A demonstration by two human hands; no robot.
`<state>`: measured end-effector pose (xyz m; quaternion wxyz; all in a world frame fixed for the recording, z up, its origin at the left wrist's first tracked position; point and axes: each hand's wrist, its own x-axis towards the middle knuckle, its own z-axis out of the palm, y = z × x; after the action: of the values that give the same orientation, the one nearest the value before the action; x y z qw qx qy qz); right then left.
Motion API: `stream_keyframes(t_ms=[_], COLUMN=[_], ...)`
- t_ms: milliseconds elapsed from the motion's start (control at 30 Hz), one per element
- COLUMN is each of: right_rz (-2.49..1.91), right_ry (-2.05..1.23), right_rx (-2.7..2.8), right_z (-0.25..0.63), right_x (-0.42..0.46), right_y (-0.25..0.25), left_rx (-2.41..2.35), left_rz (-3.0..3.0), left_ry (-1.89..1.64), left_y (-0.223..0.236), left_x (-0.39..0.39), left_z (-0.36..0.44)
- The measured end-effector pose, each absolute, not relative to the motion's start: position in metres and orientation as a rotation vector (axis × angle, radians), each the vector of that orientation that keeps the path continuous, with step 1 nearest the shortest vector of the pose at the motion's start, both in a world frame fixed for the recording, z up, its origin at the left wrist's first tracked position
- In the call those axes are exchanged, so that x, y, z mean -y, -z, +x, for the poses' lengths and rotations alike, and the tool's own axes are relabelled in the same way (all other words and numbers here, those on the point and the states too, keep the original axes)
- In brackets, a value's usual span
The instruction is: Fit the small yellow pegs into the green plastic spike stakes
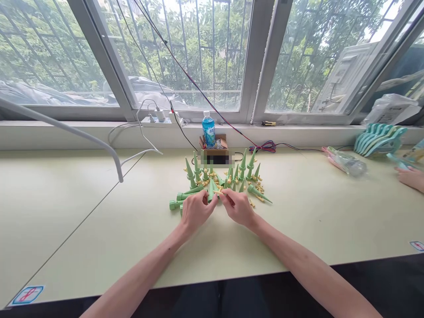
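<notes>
My left hand (198, 208) and my right hand (239, 206) meet close together over the table, their fingers bent into pinches. A small yellow plastic fitting (218, 191) shows between the fingertips, and both hands seem to grip it; the fingers partly cover it. Just behind the left fingertips is a green cone-shaped spike (212, 184). Beyond the hands, several green spikes with collars (243, 165) stand point up, with loose yellow fittings (259, 187) scattered among them. One green spike (259, 194) lies to the right, and others (175, 205) lie beside my left hand.
A small cardboard box (223, 143) with a blue-labelled bottle (208, 130) stands behind the spikes. Coiled cable (263, 146), a plastic bag (346, 162) and turquoise hangers (379, 139) lie rightward. Another person's hand (410, 177) is at far right. A white curved bar (66, 128) crosses the left.
</notes>
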<state>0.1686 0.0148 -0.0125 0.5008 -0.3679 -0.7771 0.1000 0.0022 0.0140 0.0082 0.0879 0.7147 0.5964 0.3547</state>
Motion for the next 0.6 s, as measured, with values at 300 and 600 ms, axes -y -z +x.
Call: stream_keyframes(t_ms=[300, 600], right_rz=[-0.903, -0.912], right_ry=[-0.211, -0.231], right_rx=[1.821, 1.788], right_z=[0.1691, 0.1671], right_x=[-0.0155, -0.0137], right_y=[0.0110, 0.0106], left_rx=[-1.175, -0.851], left_rz=[1.656, 1.249], left_ry=[-1.266, -1.224], left_y=[-0.0139, -0.0168], left_x=[-0.0110, -0.0164], left_z=[0.0039, 0.0028])
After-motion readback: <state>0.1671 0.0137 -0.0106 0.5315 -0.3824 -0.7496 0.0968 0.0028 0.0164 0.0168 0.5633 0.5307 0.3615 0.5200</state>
